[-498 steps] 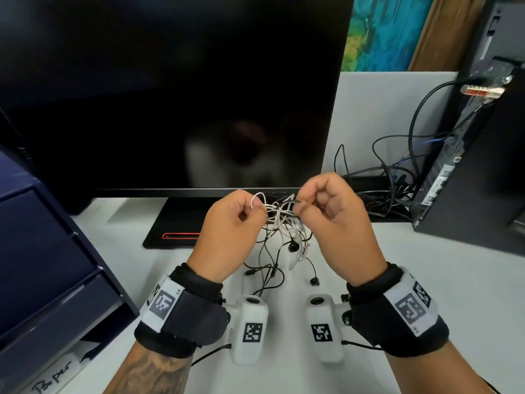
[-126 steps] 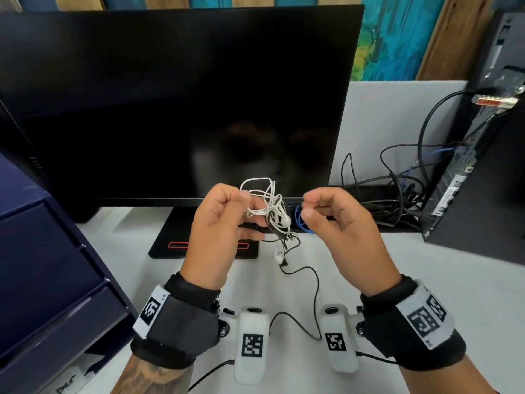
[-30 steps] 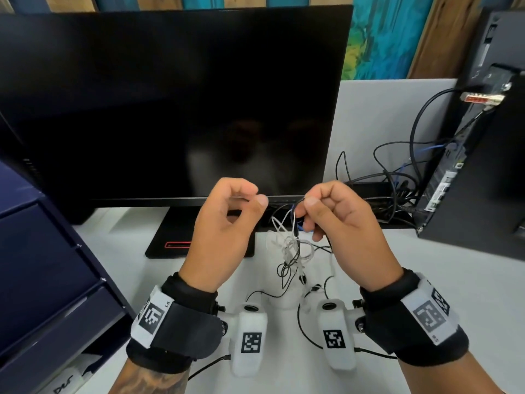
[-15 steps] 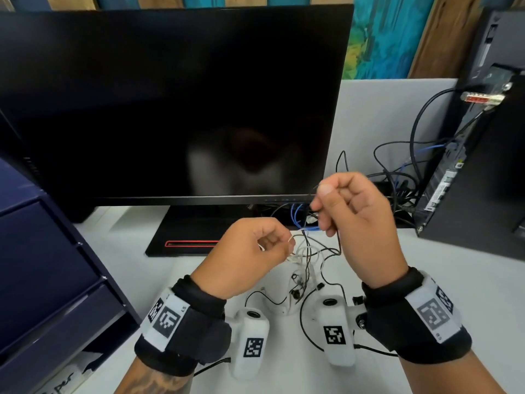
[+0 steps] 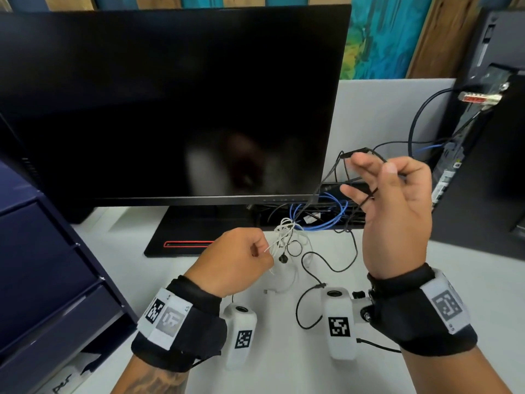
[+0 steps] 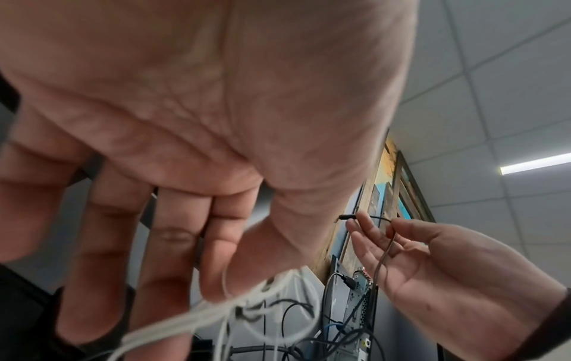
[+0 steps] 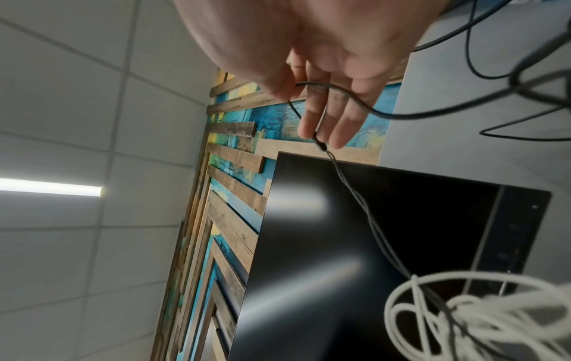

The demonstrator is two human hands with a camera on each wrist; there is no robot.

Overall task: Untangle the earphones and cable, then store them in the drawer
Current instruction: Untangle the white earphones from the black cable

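Observation:
My left hand [image 5: 265,253] is low over the white desk and pinches the tangled white cable [image 5: 284,231], seen blurred at its fingertips [image 6: 213,290] in the left wrist view. My right hand [image 5: 366,180] is raised at the right. Its fingers are partly spread, with the black earphone wire [image 5: 297,309] looped over them and held against the thumb. That black wire [image 7: 355,190] runs taut from my right fingers [image 7: 309,127] down into the white bundle [image 7: 482,317]. A black earbud [image 5: 283,259] hangs below the tangle. The dark blue drawer unit [image 5: 42,265] stands at the left with its drawers closed.
A large black monitor [image 5: 170,103] fills the back, its stand behind my hands. A black computer tower [image 5: 488,166] stands at the right, with blue and black cables [image 5: 335,214] lying between it and the monitor. The white desk [image 5: 284,371] lies below my wrists.
My right hand has risen up and to the right with its fingers spreading, drawing the black wire out of the tangle. My left hand has stayed low on the white cable.

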